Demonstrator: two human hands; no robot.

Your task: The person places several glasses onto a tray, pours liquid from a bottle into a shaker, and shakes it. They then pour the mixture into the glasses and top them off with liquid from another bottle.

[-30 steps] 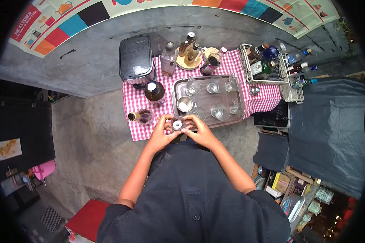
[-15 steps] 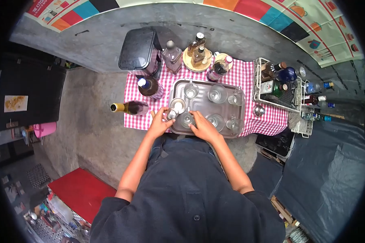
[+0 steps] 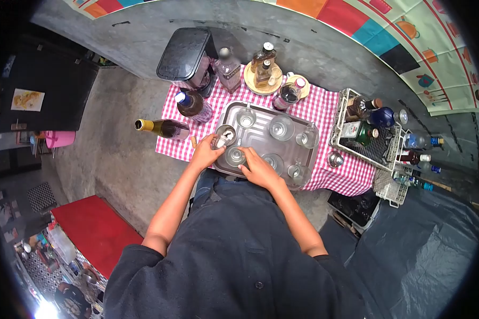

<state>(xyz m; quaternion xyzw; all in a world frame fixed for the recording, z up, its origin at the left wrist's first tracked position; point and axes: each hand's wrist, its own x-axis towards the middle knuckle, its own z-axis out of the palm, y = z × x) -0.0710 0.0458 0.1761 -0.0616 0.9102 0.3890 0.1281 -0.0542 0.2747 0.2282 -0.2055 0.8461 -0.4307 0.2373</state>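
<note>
My left hand (image 3: 206, 154) is closed, its fingertips pinching a small shiny metal jigger (image 3: 222, 143) that is partly hidden by them. Right beside it, at the tray's left end, is a round metal bowl (image 3: 233, 129) with something white inside. My right hand (image 3: 262, 170) curls its thumb and fingers against the right side of a glass mug (image 3: 234, 156). That mug stands on the near left part of the grey metal tray (image 3: 258, 139). More clear glass mugs are on the tray, among them one at the back (image 3: 245, 118) and a larger one (image 3: 280, 128).
Left of the tray stand a yellow-necked bottle (image 3: 170, 129), a blue-capped bottle (image 3: 194, 106) and a cork (image 3: 193, 142). Behind are a black bin (image 3: 185, 56) and bottles on a wooden plate (image 3: 250, 84). A bottle-filled wire rack (image 3: 338, 127) and a metal ball-shaped object (image 3: 335, 159) are at right.
The view has turned and shifted slightly. My left hand has brought the jigger closer to the bowl's near edge. My right hand stays at the same glass mug.
</note>
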